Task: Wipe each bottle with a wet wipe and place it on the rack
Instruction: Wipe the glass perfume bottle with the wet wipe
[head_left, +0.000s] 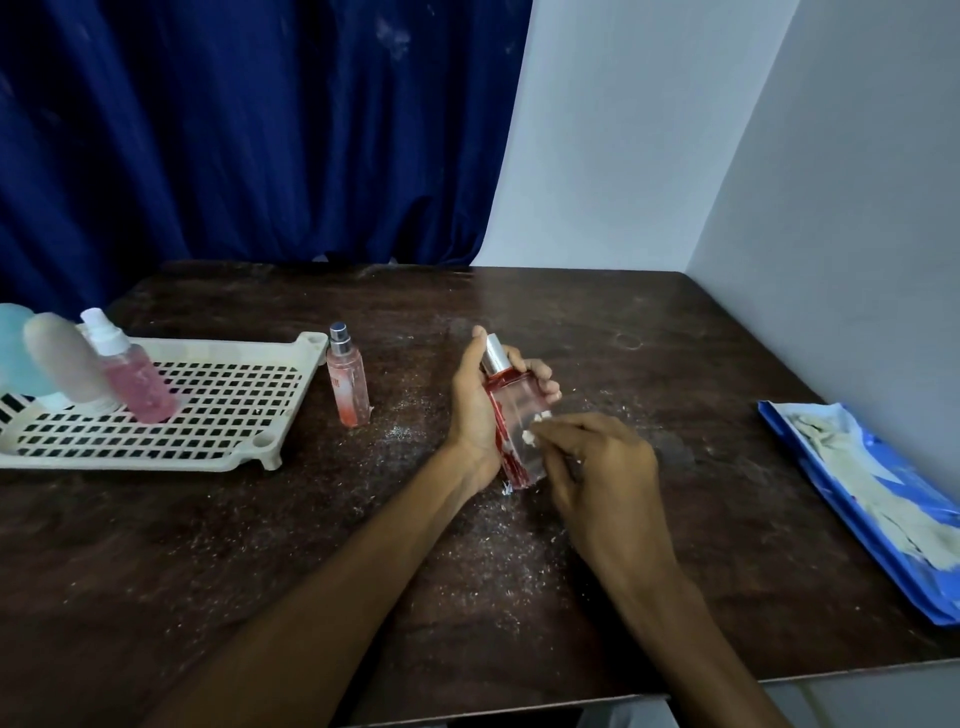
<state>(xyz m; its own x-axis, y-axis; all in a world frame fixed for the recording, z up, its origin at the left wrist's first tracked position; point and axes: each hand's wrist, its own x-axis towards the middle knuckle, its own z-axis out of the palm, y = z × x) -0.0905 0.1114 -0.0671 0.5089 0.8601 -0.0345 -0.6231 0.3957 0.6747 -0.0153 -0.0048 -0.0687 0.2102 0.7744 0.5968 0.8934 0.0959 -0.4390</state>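
My left hand (475, 410) grips a clear glass bottle with red trim and a silver cap (511, 415), tilted above the middle of the table. My right hand (597, 467) presses a small scrap of white wet wipe (532, 431) against the bottle's front face. A slim pink spray bottle (347, 379) stands upright on the table beside the rack's right edge. The cream plastic rack (218, 457) lies at the left and carries a pink spray bottle with a white top (132, 374), a beige bottle (65, 358) and a pale blue bottle (15, 348).
A blue wet-wipe pack (852, 499) with used wipes lies at the table's right edge by the white wall. White crumbs are scattered over the dark wooden table (260, 545). A blue curtain (234, 130) hangs behind.
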